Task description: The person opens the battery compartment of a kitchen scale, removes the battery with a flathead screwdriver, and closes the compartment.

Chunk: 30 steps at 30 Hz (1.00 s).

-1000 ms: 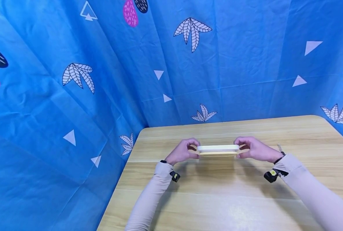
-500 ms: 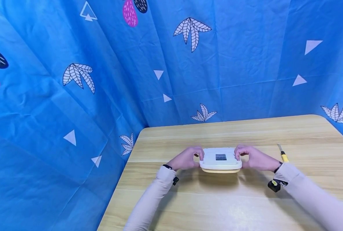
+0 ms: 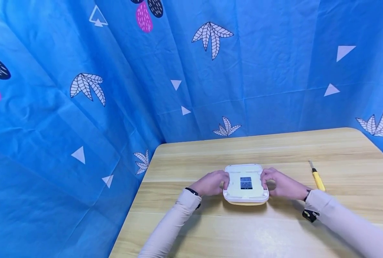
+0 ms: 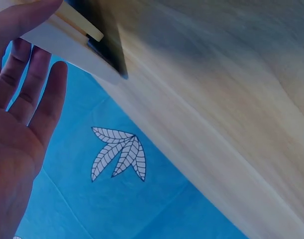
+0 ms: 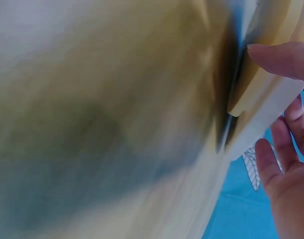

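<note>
A flat, rounded-corner white device (image 3: 235, 191) with a cream-yellow lower layer lies between my hands, its white face with a dark rectangular label (image 3: 246, 183) turned up. My left hand (image 3: 212, 182) grips its left edge and my right hand (image 3: 283, 183) its right edge. In the left wrist view the thumb presses the side of the device (image 4: 74, 47) while the fingers of the left hand (image 4: 27, 114) reach beyond it. The right wrist view has the right hand (image 5: 288, 164) with its thumb on the cream ridge of the device (image 5: 253, 97); a dark, glossy surface borders that ridge.
A screwdriver (image 3: 318, 180) with a yellow handle lies on the wooden table (image 3: 191, 154), right of the right hand. Behind the table and along its left side hangs a blue patterned cloth (image 3: 269, 79).
The device has turned from edge-on to face-up and come lower and nearer, both hands moving with it. The screwdriver, mostly hidden by the right arm before, now shows in full.
</note>
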Tool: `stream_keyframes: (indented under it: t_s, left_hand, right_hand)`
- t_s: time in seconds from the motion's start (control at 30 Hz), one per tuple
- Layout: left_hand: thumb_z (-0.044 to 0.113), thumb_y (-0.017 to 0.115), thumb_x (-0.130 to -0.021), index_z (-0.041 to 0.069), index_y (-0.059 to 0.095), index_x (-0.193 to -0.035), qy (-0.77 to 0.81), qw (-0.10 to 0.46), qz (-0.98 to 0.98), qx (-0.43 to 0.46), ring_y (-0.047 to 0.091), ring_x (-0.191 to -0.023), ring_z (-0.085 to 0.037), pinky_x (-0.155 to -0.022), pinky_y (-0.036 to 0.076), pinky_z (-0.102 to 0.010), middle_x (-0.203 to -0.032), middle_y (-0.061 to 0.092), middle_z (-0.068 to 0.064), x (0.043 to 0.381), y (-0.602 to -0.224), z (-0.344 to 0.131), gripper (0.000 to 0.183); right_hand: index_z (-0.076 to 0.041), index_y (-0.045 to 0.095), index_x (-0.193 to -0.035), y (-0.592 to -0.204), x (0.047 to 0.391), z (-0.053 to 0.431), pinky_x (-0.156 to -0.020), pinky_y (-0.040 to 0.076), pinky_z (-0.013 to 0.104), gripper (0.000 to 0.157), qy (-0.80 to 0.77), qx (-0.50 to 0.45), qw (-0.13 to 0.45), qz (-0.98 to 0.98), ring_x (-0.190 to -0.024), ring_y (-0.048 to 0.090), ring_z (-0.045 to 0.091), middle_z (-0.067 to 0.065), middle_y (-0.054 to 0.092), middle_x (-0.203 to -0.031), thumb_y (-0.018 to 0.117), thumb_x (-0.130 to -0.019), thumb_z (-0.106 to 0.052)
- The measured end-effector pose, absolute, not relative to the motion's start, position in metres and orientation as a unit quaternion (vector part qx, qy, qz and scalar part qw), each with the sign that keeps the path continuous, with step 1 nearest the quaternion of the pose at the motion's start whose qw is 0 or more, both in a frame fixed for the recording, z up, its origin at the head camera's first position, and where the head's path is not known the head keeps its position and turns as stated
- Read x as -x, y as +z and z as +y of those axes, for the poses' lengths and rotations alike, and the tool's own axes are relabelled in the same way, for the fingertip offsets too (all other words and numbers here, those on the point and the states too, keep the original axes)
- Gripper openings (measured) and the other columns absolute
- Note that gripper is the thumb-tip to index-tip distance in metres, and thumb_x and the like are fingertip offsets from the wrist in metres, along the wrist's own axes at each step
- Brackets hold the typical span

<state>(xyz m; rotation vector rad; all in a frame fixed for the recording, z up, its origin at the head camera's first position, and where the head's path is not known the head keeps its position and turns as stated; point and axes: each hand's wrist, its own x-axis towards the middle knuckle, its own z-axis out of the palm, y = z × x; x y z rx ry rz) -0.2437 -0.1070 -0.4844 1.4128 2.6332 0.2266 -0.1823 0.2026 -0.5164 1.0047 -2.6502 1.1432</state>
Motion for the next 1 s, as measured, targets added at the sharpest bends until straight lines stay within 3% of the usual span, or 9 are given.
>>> stream_keyframes:
  t_s: [0.27, 0.63, 0.87, 1.0]
  left_hand:
    - [-0.003, 0.079, -0.08, 0.019, 0.073, -0.082, 0.037, 0.063, 0.873, -0.483, 0.058, -0.098, -0.006, -0.088, 0.054, -0.014, -0.098, 0.066, 0.009, 0.242, -0.493, -0.104, 0.023]
    - [-0.007, 0.072, -0.078, 0.022, 0.069, -0.079, -0.002, 0.026, 0.863, -0.505, 0.054, -0.093, -0.007, -0.074, 0.048, -0.011, -0.093, 0.06, 0.01, 0.236, -0.506, -0.103, 0.029]
    - [-0.004, 0.073, -0.081, 0.023, 0.069, -0.081, -0.022, 0.0, 0.856, -0.516, 0.053, -0.091, -0.007, -0.076, 0.048, -0.013, -0.091, 0.059, 0.01, 0.234, -0.511, -0.104, 0.027]
    - [0.001, 0.077, -0.082, 0.022, 0.074, -0.083, -0.015, 0.011, 0.859, -0.511, 0.054, -0.09, -0.006, -0.079, 0.05, -0.013, -0.092, 0.061, 0.01, 0.233, -0.508, -0.106, 0.022]
  right_hand:
    - [-0.028, 0.059, -0.075, -0.524, 0.181, 0.204, -0.095, 0.052, 0.027, 0.047, 0.353, -0.331, 0.036, -0.875, -0.107, 0.051, 0.009, -0.01, 0.06, -0.101, 0.077, -0.063, 0.013]
    - [-0.032, 0.063, -0.075, -0.53, 0.174, 0.203, -0.092, 0.052, 0.026, 0.046, 0.32, -0.339, 0.049, -0.883, -0.107, 0.05, 0.011, -0.01, 0.058, -0.1, 0.08, -0.067, 0.01]
    - [-0.034, 0.065, -0.076, -0.527, 0.17, 0.205, -0.095, 0.057, 0.028, 0.044, 0.295, -0.326, 0.026, -0.898, -0.109, 0.051, 0.01, -0.012, 0.058, -0.103, 0.077, -0.071, 0.008]
    - [-0.03, 0.071, -0.085, -0.525, 0.169, 0.208, -0.099, 0.059, 0.035, 0.038, 0.293, -0.335, 0.021, -0.895, -0.112, 0.057, 0.017, -0.006, 0.063, -0.111, 0.078, -0.074, 0.006]
